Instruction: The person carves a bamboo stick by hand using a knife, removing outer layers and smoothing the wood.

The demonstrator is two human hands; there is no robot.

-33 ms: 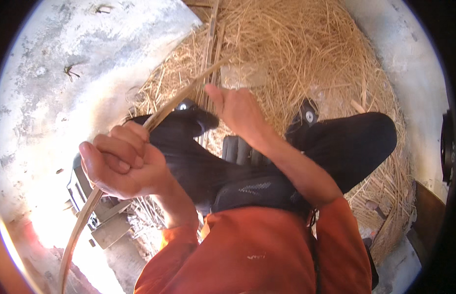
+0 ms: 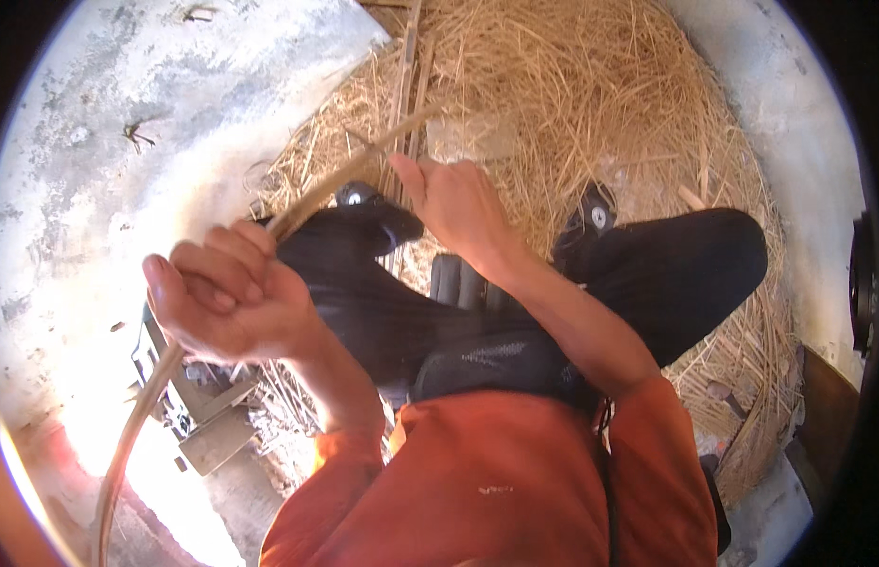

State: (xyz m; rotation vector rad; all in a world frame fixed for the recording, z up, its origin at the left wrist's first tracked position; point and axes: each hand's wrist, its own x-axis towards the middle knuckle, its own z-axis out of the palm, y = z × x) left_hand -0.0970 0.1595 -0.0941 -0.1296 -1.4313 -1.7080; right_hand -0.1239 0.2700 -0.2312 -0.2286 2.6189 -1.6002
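Note:
A long, thin, pale cane strip (image 2: 335, 184) curves from the lower left up across my lap towards the straw. My left hand (image 2: 231, 302) is clenched in a fist around the strip's lower part, just left of my knee. My right hand (image 2: 458, 203) pinches the same strip further up, in front of the straw pile (image 2: 571, 94). I sit with my legs in black trousers (image 2: 685, 265) folded, and an orange shirt (image 2: 496, 472) fills the lower middle. The strip's far tip ends among upright stalks (image 2: 406, 66) in the straw.
Dry straw covers the ground ahead and to the right. Bare grey concrete floor (image 2: 128, 142) lies to the left. A grey metal and wood piece (image 2: 208, 430) lies by my left hip. Dark sandals (image 2: 590, 213) show near the straw. A brown board (image 2: 827, 416) stands at the right edge.

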